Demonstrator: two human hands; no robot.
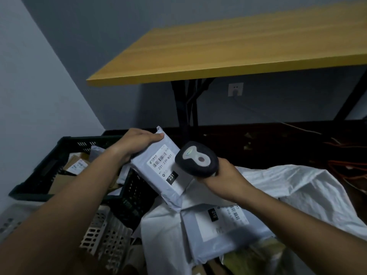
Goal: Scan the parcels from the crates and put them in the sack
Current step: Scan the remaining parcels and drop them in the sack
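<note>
From the head camera, both forearms reach forward and down into the middle of the view. The left hand (137, 142) comes in from the lower left, wrist bent, fingers curled over the top edge of a grey parcel (158, 171) with the thumb pressed on its upper face. The parcel is held up, tilted, its white label (161, 162) with barcode facing the camera and a black tag reading 231 just below it. The right hand (224, 173) comes in from the lower right, wrapped tight around the handle of a black scanner (196, 158); the scanner's head sits right beside the label, at the parcel's right edge. Under the right arm the white sack (288, 187) lies open and crumpled, and another labelled parcel (216, 225) rests inside its mouth. Behind the left arm sits a black crate (49, 161) with more packages in it, and a pale perforated crate (105, 235) sits lower, near the left forearm. Further back stands a yellow-topped counter (228, 50) on black legs against the grey wall.
</note>
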